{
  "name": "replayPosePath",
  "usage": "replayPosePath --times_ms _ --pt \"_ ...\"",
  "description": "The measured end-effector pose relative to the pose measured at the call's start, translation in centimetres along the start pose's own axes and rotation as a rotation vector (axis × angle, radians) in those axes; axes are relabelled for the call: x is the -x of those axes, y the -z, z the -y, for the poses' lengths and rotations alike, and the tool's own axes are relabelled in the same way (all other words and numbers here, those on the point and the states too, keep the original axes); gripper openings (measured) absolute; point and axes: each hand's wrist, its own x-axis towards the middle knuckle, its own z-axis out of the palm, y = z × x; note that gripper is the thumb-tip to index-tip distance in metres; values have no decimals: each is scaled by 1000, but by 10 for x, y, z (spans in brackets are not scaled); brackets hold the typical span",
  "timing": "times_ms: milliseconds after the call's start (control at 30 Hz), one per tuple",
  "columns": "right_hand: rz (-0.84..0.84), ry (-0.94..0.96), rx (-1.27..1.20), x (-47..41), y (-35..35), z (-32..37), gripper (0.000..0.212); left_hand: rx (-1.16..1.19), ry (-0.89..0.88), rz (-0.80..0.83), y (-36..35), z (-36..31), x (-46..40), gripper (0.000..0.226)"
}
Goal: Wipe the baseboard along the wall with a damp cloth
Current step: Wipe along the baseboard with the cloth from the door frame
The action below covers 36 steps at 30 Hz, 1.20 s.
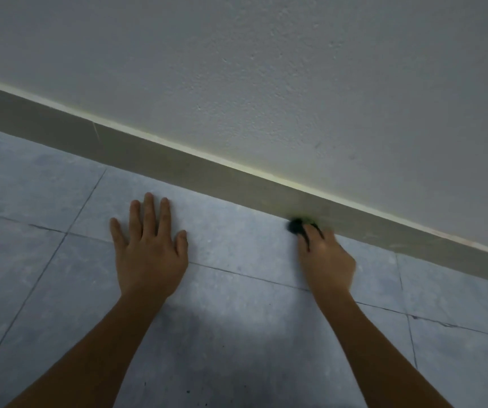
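Note:
A grey-brown baseboard point(178, 163) runs along the foot of the wall, slanting from upper left to lower right. My right hand point(325, 257) is shut on a small dark cloth point(297, 225) with a green tinge and presses it against the bottom of the baseboard where it meets the floor. The hand and cloth are blurred. My left hand point(150, 248) lies flat on the floor tiles with its fingers spread, a little in front of the baseboard and left of the cloth.
A textured pale wall point(295, 83) rises above the baseboard. Grey-blue floor tiles point(222, 334) with thin dark grout lines cover the floor. A faint scratch mark shows on the baseboard at the left point(96, 132).

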Motion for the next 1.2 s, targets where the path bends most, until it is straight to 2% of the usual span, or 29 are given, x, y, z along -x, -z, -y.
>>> replayPosePath --times_ms 67,133,233,300,367,467,567,667,733,833,967,1000,1100,1200 --pt "23 -133 -9 1 2 -11 31 7 -33 -2 -1 -10 2 69" --pt "28 -177 -81 -2 1 8 31 -3 -103 9 -5 -23 6 68" --pt "48 -11 -162 -5 -1 73 27 -4 -81 25 -9 -38 8 69" --pt "-60 97 -231 -5 -3 111 15 6 -55 28 -14 -44 6 66" --pt "-113 160 -269 -9 -5 118 11 -8 -62 24 -18 -48 7 67" --pt "-70 106 -233 -7 -8 78 16 -7 -59 13 -18 -50 10 79" --pt "58 -194 -178 0 -11 6 25 4 -53 13 -16 -51 10 82" --pt "54 -505 -148 2 -6 -52 25 13 -53 23 -14 -53 10 82" --pt "52 -604 -176 -3 -5 -59 24 11 -52 26 -13 -55 8 81" --pt "76 -584 -211 -4 -4 -33 25 10 -56 23 -11 -56 7 81" --pt "123 -224 -194 5 -2 10 29 12 -125 38 -13 -57 10 71" --pt "114 -185 -194 6 -3 10 30 4 -152 32 -12 -58 10 67" --pt "93 -287 -163 5 -5 -17 30 -20 -193 43 -10 -69 7 55" --pt "146 -595 -214 5 0 -68 29 80 -278 85 -15 -96 15 58"
